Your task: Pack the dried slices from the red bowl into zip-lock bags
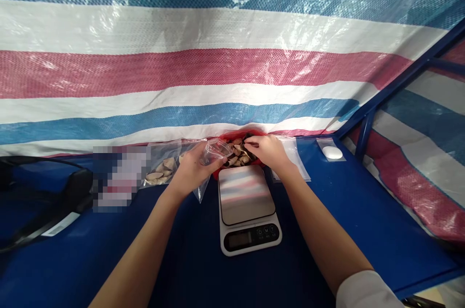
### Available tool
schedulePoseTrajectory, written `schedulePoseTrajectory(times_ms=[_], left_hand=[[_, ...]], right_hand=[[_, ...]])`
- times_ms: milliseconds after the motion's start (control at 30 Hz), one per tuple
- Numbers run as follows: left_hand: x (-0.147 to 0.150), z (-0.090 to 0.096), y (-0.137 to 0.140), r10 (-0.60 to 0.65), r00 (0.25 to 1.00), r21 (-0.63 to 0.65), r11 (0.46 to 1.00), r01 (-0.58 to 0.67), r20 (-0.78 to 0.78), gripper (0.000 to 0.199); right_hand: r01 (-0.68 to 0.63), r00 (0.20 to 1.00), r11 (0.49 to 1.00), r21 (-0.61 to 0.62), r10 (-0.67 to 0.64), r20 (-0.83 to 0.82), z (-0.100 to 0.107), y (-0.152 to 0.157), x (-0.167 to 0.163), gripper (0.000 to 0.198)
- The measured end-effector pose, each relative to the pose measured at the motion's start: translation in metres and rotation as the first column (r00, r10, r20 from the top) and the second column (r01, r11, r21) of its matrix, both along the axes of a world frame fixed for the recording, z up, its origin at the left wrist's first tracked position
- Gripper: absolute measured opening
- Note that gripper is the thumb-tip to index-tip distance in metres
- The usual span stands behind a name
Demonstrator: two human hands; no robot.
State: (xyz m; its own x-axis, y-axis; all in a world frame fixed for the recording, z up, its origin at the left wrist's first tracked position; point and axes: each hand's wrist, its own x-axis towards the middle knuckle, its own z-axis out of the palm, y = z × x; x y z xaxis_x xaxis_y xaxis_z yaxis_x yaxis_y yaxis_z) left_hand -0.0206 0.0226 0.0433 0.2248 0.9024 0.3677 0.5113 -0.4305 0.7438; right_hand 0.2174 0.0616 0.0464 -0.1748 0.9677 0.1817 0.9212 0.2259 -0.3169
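Brown pcs in red bag, along surface's far edge | reaching in w/ R hand, fingers narrow, can't tell if gripping | holding clear bag in L hand, just beside | scale just nearside | filled bag farther L, far edge | flat bags R | white oval item nr far R corner
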Motion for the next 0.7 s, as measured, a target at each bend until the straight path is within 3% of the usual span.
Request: schedulePoseTrajectory(times_ms=[267,700], left_hand=[[0.002,0.000,-0.001,0.001,1.000,-0.044,0.999,-0.002,-0.023,0.046],[0.002,0.000,-0.001,-0.025,1.000,-0.034,0.999,0.025,0.000,0.048]], right_hand=[[-0.114,0.986,0.993,0.021,0.116,-0.121,-0.009,0.008,0.011,0.023],[-0.180,0.927,0.981,0.074,0.194,-0.320,-0.015,0.010,0.016,0.018]])
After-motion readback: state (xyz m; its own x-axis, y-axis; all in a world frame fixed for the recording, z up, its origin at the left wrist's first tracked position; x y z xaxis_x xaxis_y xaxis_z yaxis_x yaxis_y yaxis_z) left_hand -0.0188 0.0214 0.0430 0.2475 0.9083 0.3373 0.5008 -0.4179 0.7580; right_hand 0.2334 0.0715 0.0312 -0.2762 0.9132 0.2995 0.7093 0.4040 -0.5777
